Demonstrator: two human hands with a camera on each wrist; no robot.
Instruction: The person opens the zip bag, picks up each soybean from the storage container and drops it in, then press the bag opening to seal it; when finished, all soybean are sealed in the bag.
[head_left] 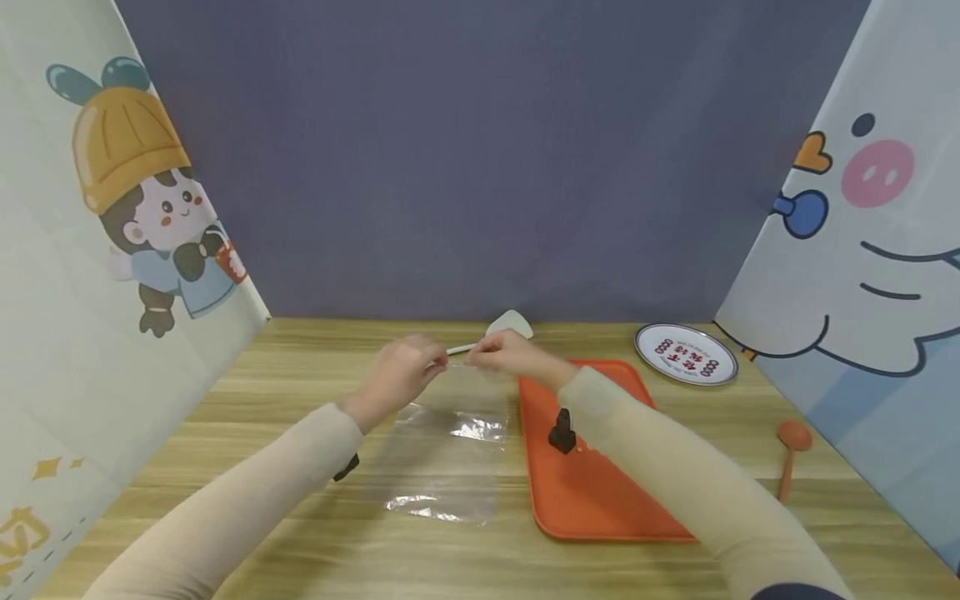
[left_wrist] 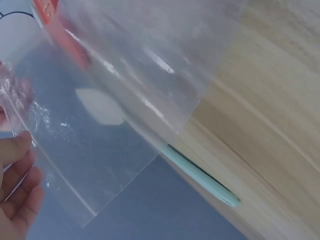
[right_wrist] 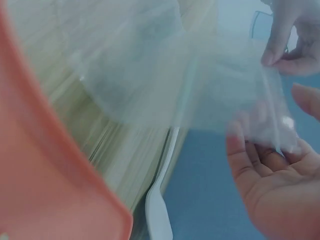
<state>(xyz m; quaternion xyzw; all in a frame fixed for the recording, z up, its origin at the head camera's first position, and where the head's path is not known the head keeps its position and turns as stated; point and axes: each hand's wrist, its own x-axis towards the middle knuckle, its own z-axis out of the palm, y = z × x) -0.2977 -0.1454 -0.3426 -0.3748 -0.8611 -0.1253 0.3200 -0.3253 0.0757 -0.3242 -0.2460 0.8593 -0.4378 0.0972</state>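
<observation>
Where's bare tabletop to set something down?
Widest: wood between the left wall and left sleeve. Smaller: between the right sleeve and orange spoon, nearer than the plate. Crowded: the middle, where left hand and right hand hold the bag near spatula and tray.

My left hand has free passage leftward over the table. The plastic bag blocks the space between it and my right hand; the spatula obstructs low forward travel — the orange tray, low rightward travel.
</observation>
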